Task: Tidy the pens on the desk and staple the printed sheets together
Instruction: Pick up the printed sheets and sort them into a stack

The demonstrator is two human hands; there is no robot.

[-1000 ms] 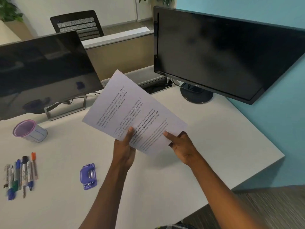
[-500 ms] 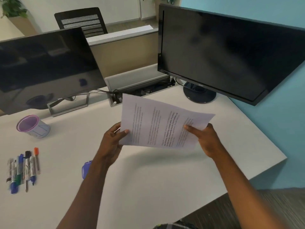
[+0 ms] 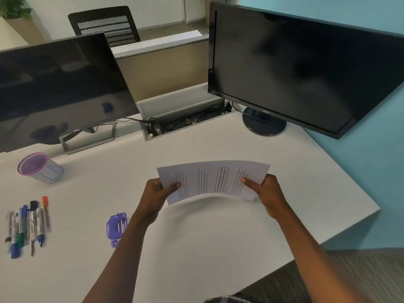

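Both hands grip the printed sheets [image 3: 213, 180] at centre frame, the left hand [image 3: 156, 193] and right hand [image 3: 267, 193] each pinching a short edge, the paper bowed above the white desk [image 3: 196, 248]; their number cannot be told; about seven pens [image 3: 27, 224] lie at lower left beside one purple stapler [image 3: 116, 227]; one purple-rimmed cup [image 3: 40, 167] at left; two dark monitors [image 3: 306, 68] behind; a teal wall [image 3: 371, 171] at right.
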